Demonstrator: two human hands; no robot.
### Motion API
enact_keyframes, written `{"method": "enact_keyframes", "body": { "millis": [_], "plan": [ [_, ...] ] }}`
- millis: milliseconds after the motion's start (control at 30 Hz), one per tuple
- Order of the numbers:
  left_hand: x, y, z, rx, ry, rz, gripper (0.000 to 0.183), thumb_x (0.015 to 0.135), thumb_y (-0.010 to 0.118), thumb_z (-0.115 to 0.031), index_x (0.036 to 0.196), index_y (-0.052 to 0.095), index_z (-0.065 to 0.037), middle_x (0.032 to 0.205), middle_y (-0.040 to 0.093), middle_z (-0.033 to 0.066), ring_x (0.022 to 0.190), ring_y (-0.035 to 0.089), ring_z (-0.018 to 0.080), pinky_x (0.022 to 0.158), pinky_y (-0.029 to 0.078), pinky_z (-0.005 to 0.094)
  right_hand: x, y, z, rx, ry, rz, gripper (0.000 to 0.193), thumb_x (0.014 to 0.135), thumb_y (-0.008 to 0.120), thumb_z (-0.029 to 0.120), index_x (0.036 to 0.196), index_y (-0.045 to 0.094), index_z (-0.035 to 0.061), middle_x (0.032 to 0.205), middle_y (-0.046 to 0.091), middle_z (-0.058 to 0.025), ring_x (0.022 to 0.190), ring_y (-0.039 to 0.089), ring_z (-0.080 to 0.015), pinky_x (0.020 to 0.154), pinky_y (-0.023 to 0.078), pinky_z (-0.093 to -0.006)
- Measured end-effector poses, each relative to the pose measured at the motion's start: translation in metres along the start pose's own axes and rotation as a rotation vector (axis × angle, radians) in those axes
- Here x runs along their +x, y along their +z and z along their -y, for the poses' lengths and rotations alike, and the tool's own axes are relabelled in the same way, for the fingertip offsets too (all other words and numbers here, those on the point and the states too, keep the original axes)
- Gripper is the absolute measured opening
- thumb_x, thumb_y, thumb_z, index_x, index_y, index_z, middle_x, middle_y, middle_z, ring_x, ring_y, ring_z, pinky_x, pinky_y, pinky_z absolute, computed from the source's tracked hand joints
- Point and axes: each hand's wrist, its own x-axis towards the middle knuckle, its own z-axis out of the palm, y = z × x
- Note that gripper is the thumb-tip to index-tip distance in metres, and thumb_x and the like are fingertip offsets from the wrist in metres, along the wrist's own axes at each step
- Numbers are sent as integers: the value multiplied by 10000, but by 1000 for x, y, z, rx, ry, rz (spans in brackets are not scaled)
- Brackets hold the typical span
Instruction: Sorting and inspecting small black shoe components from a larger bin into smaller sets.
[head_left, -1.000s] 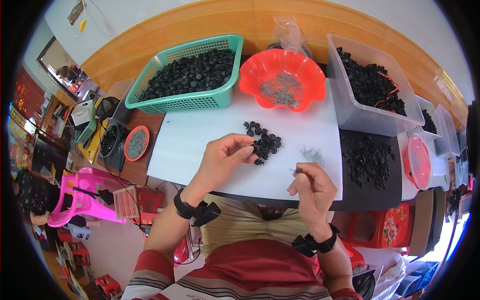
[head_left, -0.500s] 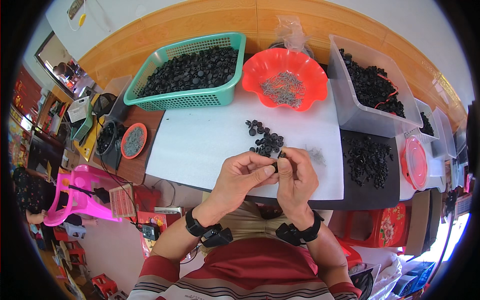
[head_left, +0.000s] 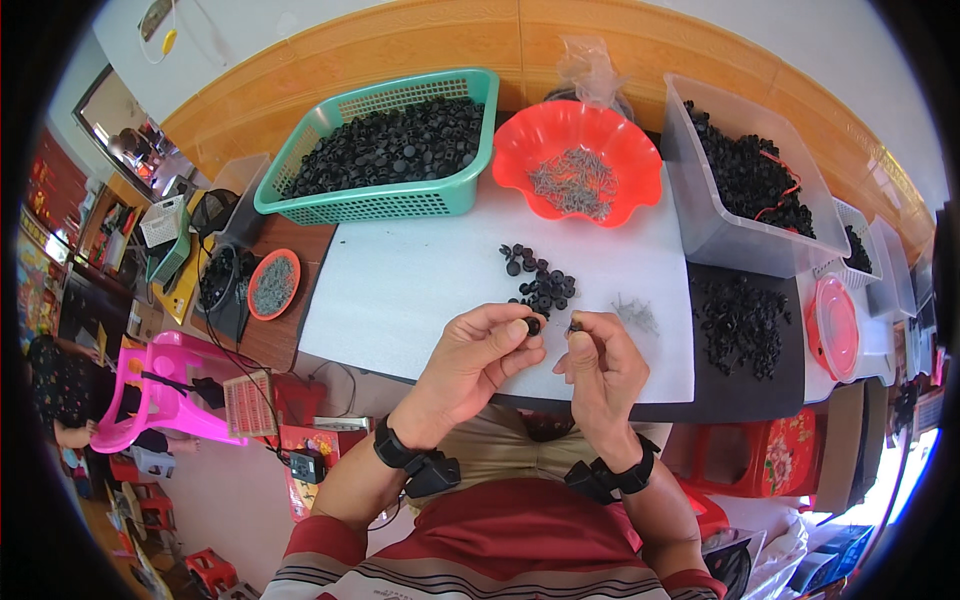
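Between the thumb and fingers of my left hand (head_left: 462, 362) is a round black cap (head_left: 532, 325). My right hand (head_left: 606, 378) pinches a small dark part (head_left: 575, 327), too small to make out fully. A gap separates the two hands, both held above the near edge of a white foam sheet (head_left: 400, 290). Just beyond them lies a loose cluster of black caps (head_left: 545, 285). To its right is a small heap of thin metal pins (head_left: 636, 314).
Farther back stand a green basket (head_left: 370, 200) of black caps, a red scalloped bowl (head_left: 520, 150) of metal pins and a clear bin (head_left: 740, 238) of black parts. Small black pieces (head_left: 745, 325) lie on the dark mat at right. A red-rimmed dish (head_left: 273, 284) sits at left.
My hands were together around the black parts and have now drawn apart, one part in each. The whole view has shifted slightly.
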Motion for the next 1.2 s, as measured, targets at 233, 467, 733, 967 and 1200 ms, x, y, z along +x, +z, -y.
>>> {"method": "enact_keyframes", "body": {
  "millis": [233, 467, 733, 967, 1200],
  "plan": [
    [1, -2, 0, -35, -5, 1, 191, 986, 656, -84, 1163, 676, -16, 1137, 707, 160, 961, 730, 201, 876, 648, 339, -4, -2, -4, -11, 9, 26, 208, 1014, 641, 132, 1167, 646, -8, 1015, 633, -81, 745, 610, -93, 604, 551, -231],
    [0, 0, 2, -43, -13, -15, 186, 988, 651, -81, 1157, 678, -10, 1151, 704, 167, 981, 728, 213, 903, 643, 348, -4, -2, 3, -35, 1, 44, 193, 1004, 651, 109, 1159, 648, -5, 1026, 641, -92, 754, 612, -96, 604, 553, -233],
    [1, 3, 4, -40, -17, 1, 206, 975, 663, -66, 1174, 681, -19, 1183, 697, 160, 997, 722, 221, 915, 637, 343, -3, -3, 2, -110, -47, 67, 197, 960, 695, 60, 1153, 664, 31, 971, 663, -86, 780, 607, -135, 675, 506, -258],
    [0, 5, 5, -12, -13, 24, 208, 969, 665, -44, 1174, 691, -24, 1203, 694, 142, 1030, 712, 213, 923, 630, 326, -1, -2, 5, -161, -104, 74, 191, 950, 710, 73, 1131, 673, 27, 993, 688, -114, 790, 653, -173, 662, 528, -275],
    [0, 9, 7, -1, 1, 52, 199, 962, 664, -21, 1158, 702, -23, 1206, 694, 136, 1071, 702, 215, 950, 621, 338, 0, -2, 6, -255, -166, 80, 206, 944, 718, 86, 1138, 676, 32, 1001, 695, -129, 780, 674, -200, 660, 550, -297]
  ]
}}
